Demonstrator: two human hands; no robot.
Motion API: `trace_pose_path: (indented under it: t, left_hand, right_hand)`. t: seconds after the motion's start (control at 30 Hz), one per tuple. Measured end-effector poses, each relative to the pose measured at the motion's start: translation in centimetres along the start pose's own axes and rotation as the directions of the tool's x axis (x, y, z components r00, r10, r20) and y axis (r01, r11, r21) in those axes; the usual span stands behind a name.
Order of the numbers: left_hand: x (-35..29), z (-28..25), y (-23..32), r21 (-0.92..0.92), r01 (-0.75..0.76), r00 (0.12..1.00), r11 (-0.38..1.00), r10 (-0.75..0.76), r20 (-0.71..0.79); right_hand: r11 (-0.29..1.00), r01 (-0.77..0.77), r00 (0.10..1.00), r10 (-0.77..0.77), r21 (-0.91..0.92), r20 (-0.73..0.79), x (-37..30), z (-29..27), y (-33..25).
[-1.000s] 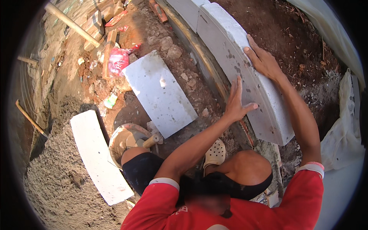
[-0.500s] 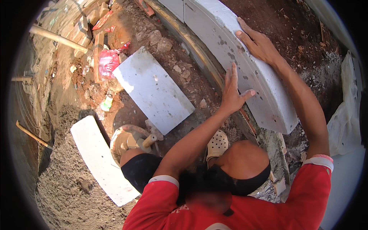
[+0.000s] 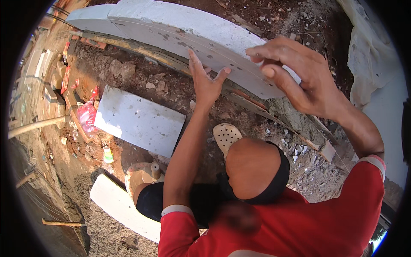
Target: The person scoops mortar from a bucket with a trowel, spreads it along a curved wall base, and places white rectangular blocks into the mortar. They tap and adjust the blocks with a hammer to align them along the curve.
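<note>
A long white lightweight concrete block (image 3: 205, 40) stands on edge along a low wall base, its side face spotted with dark wet marks. A second white block (image 3: 92, 18) adjoins its far left end. My left hand (image 3: 207, 83) is up at the side face, fingers spread and thumb out; whether it touches the block I cannot tell. Over the near right end hangs my right hand (image 3: 302, 75), fingers bent and thumb apart, with nothing visible between them. It hides part of the block's top edge. A thin string runs along the block's side face.
A loose white block (image 3: 141, 122) lies on the soil to the left, with another (image 3: 122, 210) nearer me. Beside my knee is a round container (image 3: 132, 177) with a tool handle (image 3: 155, 170). A wooden pole (image 3: 38, 126), red plastic bag (image 3: 87, 118) and plastic sheet (image 3: 372, 55) lie around.
My right hand has come off the block's top and lifted toward me. My left hand remains by the side face. The view has turned, so the wall lies more across it.
</note>
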State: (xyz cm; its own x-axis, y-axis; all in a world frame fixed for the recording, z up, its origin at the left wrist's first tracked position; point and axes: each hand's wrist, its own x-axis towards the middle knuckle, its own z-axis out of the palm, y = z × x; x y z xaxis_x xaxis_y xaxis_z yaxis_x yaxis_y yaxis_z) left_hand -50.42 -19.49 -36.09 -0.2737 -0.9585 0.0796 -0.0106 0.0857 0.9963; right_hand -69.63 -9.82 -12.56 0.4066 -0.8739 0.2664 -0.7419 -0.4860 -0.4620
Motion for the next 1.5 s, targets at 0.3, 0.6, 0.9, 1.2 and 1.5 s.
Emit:
trace_pose_path:
  t: [0.3,0.6,0.9,1.2,1.5]
  left_hand:
    - [2.1,-2.9,1.4,0.003,0.016,0.99,1.0,-0.016,-0.139]
    - [7.1,-8.2,2.9,0.068,-0.003,1.0,0.998,0.004,-0.012]
    - [6.3,-8.3,2.8,-0.004,0.057,0.998,0.998,-0.057,-0.009]
    - [6.2,-8.6,2.6,0.053,0.031,0.999,0.998,-0.03,-0.015]
    - [8.2,-10.2,7.3,0.702,-0.604,0.725,0.377,0.626,0.287]
  right_hand:
    - [0.5,-0.836,0.473,0.866,0.227,-0.163,-17.4,13.6,1.2]
    - [0.434,-0.651,0.48,0.871,0.623,-0.106,-15.0,16.2,8.2]
    - [0.536,-0.676,0.525,0.832,0.506,-0.179,-15.8,16.6,7.2]
    - [0.471,-0.793,0.476,0.875,0.386,-0.092,-15.9,16.6,7.4]
    - [0.474,-0.808,0.478,0.875,0.35,-0.082,-14.5,15.6,6.9]
